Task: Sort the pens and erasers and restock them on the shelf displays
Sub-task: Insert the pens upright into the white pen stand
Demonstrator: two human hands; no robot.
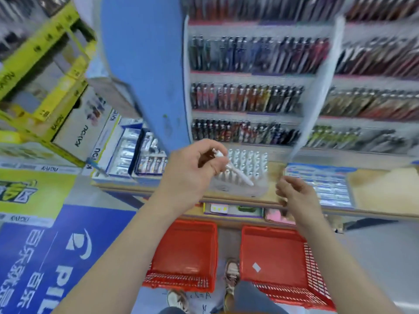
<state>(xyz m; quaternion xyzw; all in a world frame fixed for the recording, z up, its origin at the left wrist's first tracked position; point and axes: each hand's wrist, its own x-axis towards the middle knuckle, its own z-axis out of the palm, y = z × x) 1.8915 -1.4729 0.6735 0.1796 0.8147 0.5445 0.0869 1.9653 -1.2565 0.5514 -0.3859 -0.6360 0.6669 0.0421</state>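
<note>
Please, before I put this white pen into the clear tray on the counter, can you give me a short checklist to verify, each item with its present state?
1. Pen held securely: the left hand grips the white pen. Ok.
2. Right display: the pen's tip hangs over the clear tray, which holds similar white pens. Ok.
3. Free slot in the tray: the picture is too blurred. Cannot tell.
4. Right hand free to help: its fingers are curled and nothing shows in them, but it is blurred. Cannot tell.
5. Baskets finished: the right red basket holds a small white item. Not ok.
</note>
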